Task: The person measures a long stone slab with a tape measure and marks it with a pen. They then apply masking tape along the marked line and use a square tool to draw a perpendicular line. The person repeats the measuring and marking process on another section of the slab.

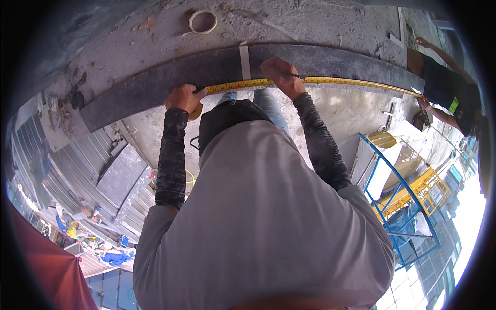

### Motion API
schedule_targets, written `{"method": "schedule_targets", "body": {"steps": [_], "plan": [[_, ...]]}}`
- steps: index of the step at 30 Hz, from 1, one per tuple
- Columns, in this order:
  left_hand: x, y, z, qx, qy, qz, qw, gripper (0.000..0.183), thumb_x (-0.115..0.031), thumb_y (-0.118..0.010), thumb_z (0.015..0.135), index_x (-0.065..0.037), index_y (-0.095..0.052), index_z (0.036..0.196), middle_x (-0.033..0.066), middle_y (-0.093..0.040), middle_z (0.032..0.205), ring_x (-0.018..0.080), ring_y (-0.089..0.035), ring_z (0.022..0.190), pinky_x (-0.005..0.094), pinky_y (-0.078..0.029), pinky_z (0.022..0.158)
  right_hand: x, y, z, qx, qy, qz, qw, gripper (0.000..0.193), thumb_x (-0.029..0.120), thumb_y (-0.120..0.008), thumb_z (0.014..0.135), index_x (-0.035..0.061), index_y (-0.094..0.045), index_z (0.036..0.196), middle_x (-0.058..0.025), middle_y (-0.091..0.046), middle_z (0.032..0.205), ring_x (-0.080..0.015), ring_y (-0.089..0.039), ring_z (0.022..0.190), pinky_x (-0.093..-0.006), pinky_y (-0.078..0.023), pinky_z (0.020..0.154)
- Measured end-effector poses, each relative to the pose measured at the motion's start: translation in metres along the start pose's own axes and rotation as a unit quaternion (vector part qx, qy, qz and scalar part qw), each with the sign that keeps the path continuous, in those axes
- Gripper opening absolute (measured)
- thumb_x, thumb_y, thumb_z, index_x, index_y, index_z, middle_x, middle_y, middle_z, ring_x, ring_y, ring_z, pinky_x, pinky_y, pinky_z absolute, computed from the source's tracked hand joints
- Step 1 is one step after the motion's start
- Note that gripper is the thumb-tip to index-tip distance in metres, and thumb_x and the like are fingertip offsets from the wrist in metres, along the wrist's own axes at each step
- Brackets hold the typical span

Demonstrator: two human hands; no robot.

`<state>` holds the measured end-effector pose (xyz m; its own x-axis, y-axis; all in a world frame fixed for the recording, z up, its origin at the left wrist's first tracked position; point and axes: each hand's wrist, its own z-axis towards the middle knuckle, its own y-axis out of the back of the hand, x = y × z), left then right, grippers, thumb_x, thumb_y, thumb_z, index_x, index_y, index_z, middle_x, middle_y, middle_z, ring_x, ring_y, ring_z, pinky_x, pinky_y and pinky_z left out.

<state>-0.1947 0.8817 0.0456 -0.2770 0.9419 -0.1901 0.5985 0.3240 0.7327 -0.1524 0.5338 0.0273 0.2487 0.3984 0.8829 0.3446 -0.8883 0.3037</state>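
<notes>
A long dark grey slab (186, 70) lies across the view in front of me. Along its near edge runs a yellow tape measure (356, 81), its blade pulled out straight. My left hand (181, 97) is closed around the tape measure's case, partly hidden by the fingers, near the left part of the slab. Over the blade, right of the middle, my right hand (280, 77) is closed on a thin dark pen (298, 76); whether its tip touches the slab is hidden. At the far right another person's hand (424, 103) holds the blade's other end at the slab's corner.
A pale strip (245, 61) crosses the slab. Beyond it, a roll of tape (202, 21) rests on rough concrete. The co-worker (447, 85) in dark clothes stands at the right. Blue metal frame (380, 155), yellow scaffold platform (421, 194) and corrugated sheets (77, 170) lie around.
</notes>
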Motion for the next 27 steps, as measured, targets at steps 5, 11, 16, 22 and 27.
{"method": "schedule_targets", "body": {"steps": [5,11,16,22,27], "plan": [[0.018,-0.006,0.013,0.025,-0.038,0.009,0.999,0.057,-0.062,-0.069,0.094,-0.006,-0.079,0.097,0.0239,-0.075,0.099,0.046,-0.072,0.101,0.0514,-0.058,0.082,-0.017,-0.029,-0.004,0.002,0.047,-0.007,0.999,0.02,0.022,-0.076,0.095,0.0051,-0.077,0.107,-0.0129,-0.08,0.096,-0.0235,-0.079,0.093,-0.0369,-0.06,0.083],[0.027,-0.012,0.03,0.032,-0.129,-0.047,0.99,0.053,-0.051,-0.076,0.092,0.002,-0.072,0.085,0.0279,-0.065,0.081,0.0517,-0.063,0.08,0.052,-0.049,0.068,-0.013,-0.025,-0.006,-0.032,0.054,-0.037,0.997,0.025,0.028,-0.071,0.096,0.0064,-0.075,0.106,-0.0142,-0.077,0.094,-0.0315,-0.077,0.091,-0.0422,-0.059,0.082],[0.025,-0.007,0.031,0.044,-0.132,-0.041,0.989,0.055,-0.052,-0.076,0.092,0.002,-0.071,0.086,0.0291,-0.065,0.085,0.0535,-0.058,0.082,0.0517,-0.048,0.068,-0.006,-0.022,-0.007,-0.021,0.039,-0.061,0.997,0.022,0.025,-0.07,0.098,0.0055,-0.073,0.107,-0.0122,-0.076,0.093,-0.0255,-0.076,0.09,-0.0391,-0.058,0.082],[0.022,-0.003,0.023,0.054,-0.094,-0.041,0.993,0.058,-0.058,-0.075,0.091,-0.001,-0.072,0.081,0.0262,-0.068,0.082,0.048,-0.068,0.083,0.0517,-0.051,0.07,-0.013,-0.016,-0.005,-0.079,0.032,0.072,0.994,0.024,0.025,-0.074,0.096,0.0027,-0.072,0.104,-0.0107,-0.08,0.092,-0.0209,-0.078,0.088,-0.0351,-0.061,0.08],[0.016,0.0,0.016,0.062,-0.016,-0.021,0.998,0.055,-0.063,-0.074,0.091,-0.009,-0.084,0.101,0.019,-0.079,0.096,0.0373,-0.077,0.091,0.0466,-0.058,0.083,-0.004,-0.008,0.006,-0.028,0.002,0.008,1.0,0.025,0.025,-0.076,0.095,0.0029,-0.076,0.106,-0.011,-0.08,0.095,-0.0206,-0.079,0.091,-0.0344,-0.061,0.083]]}}
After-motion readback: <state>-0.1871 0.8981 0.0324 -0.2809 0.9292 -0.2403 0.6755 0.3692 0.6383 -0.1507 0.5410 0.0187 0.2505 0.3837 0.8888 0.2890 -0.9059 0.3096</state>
